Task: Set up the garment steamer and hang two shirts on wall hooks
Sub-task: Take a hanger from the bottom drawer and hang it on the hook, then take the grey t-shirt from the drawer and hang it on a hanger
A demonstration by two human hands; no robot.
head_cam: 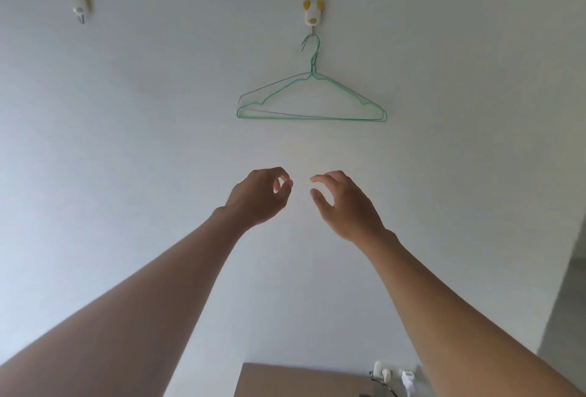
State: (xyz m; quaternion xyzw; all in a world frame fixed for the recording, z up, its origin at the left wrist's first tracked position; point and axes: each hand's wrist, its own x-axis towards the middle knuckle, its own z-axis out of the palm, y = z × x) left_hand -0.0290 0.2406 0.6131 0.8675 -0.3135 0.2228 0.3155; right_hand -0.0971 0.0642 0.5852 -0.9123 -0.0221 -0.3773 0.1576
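Surface: a brown surface (285, 379) at the bottom edge, with a plugged wall socket (382, 371) behind it; no steamer or shirt is in view.
Left hand: the left hand (258, 197) is raised and empty, thumb and forefinger tips closed into a ring on nothing.
Right hand: the right hand (347, 209) is raised just beside it, fingers loosely curved and parted, also empty.
Hangers: two wire hangers (312, 74), one green and one grey, hang above and beyond both hands, clear of them.
Risk: their necks overlap on one peg, so lifting one could likely drag the other off, or tangle them.
Hooks: the middle hook (313, 13) carries both hangers; the other hook (81, 5), well to the left, is bare.
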